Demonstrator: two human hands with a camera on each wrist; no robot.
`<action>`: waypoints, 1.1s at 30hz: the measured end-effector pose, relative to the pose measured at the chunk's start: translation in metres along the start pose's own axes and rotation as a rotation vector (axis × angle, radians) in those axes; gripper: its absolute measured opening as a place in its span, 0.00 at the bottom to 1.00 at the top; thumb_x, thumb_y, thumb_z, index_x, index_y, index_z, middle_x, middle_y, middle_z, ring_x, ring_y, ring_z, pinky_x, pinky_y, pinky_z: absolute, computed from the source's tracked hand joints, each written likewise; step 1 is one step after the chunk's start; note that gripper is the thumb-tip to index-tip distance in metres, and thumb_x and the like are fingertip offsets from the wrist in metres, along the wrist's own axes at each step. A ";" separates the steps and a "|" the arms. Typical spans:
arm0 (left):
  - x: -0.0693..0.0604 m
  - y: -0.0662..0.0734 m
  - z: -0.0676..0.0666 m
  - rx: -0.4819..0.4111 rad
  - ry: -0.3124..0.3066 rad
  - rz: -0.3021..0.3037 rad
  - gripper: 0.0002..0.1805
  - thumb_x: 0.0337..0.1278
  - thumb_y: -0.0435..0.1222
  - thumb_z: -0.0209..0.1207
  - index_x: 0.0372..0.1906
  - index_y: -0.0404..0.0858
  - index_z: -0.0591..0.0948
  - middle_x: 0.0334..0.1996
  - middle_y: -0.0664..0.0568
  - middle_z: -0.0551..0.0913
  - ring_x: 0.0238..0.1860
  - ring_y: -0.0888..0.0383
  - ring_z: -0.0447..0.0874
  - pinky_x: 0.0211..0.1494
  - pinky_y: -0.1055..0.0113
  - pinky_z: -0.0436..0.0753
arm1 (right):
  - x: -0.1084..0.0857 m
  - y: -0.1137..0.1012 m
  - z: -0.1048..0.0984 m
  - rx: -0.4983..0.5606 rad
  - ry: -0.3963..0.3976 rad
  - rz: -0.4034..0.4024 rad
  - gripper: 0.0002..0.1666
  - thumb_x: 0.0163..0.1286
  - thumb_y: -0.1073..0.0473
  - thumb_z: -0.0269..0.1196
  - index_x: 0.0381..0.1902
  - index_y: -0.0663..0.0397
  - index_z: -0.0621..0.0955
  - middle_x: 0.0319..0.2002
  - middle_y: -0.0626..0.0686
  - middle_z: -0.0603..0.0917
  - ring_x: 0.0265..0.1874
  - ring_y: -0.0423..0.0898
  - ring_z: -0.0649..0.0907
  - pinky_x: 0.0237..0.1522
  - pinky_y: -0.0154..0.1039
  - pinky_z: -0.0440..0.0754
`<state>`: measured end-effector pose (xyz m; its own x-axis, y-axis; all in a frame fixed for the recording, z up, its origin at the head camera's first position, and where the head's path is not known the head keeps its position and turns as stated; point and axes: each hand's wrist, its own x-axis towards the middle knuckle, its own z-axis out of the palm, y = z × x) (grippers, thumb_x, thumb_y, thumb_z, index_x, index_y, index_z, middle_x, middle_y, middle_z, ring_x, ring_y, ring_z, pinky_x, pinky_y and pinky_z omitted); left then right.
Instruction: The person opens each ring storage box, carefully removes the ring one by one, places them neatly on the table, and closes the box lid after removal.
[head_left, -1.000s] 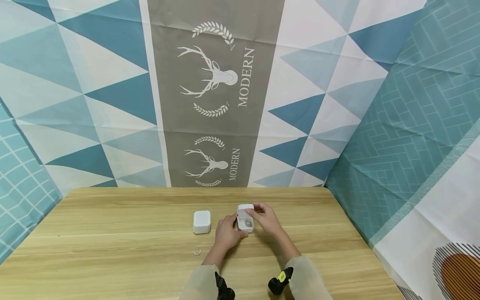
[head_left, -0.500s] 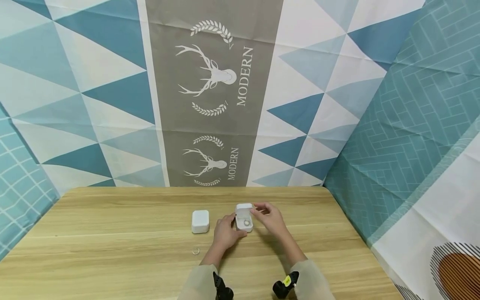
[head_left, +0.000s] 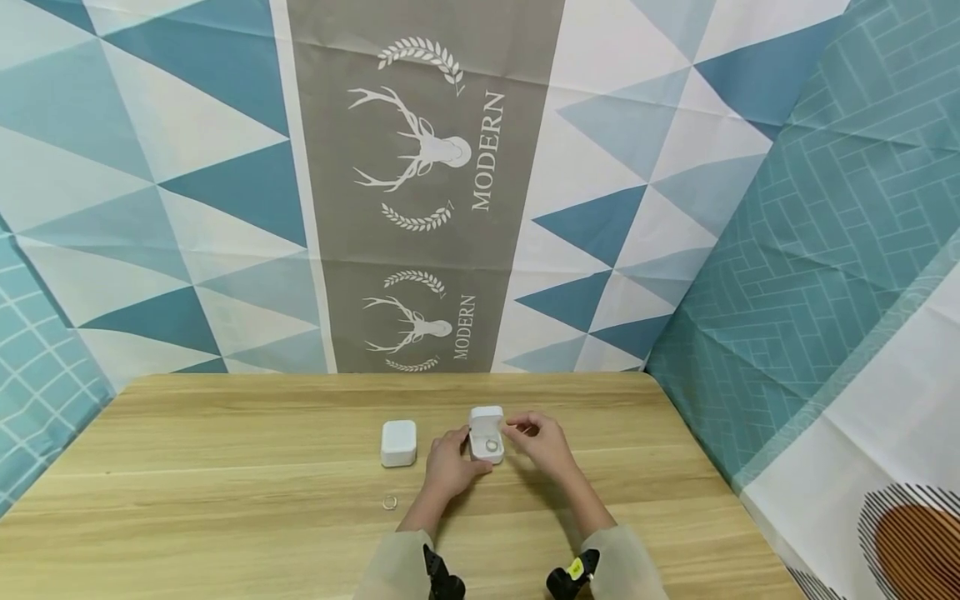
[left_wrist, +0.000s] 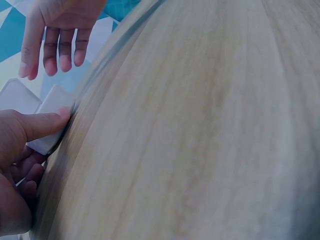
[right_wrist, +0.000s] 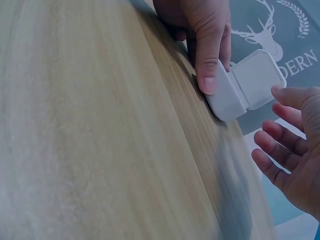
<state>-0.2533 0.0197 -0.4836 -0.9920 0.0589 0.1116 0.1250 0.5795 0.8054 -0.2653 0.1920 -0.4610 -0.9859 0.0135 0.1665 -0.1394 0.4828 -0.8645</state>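
A white ring box (head_left: 486,422) stands with its lid raised on the wooden table, and a ring (head_left: 491,446) sits in its base. My left hand (head_left: 448,468) holds the base from the left, its thumb across the front. In the right wrist view, that thumb presses the lower part of the ring box (right_wrist: 227,97). My right hand (head_left: 543,443) is just right of the lid, fingers loosely bent. The left wrist view shows this right hand (left_wrist: 65,15) holding nothing, its fingers (left_wrist: 65,50) apart from the box.
A second white box (head_left: 399,442), lid down, stands left of my left hand. Nearer to me on the table (head_left: 225,517) lies a loose ring (head_left: 390,508). Patterned cloth (head_left: 420,208) hangs behind the table's far edge and along both sides.
My right hand has drawn back from the raised lid, to the right. The left hand keeps its hold on the base. The view has shifted slightly.
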 end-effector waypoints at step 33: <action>0.000 0.000 -0.001 0.017 -0.012 -0.001 0.43 0.35 0.42 0.73 0.60 0.28 0.71 0.56 0.38 0.77 0.51 0.44 0.72 0.56 0.49 0.72 | -0.007 -0.005 0.008 -0.125 -0.117 -0.081 0.08 0.61 0.57 0.65 0.35 0.55 0.84 0.20 0.48 0.76 0.19 0.38 0.71 0.19 0.28 0.69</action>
<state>-0.2534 0.0187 -0.4829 -0.9923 0.0680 0.1032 0.1233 0.5934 0.7954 -0.2585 0.1826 -0.4614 -0.9770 -0.1278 0.1705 -0.2131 0.5830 -0.7840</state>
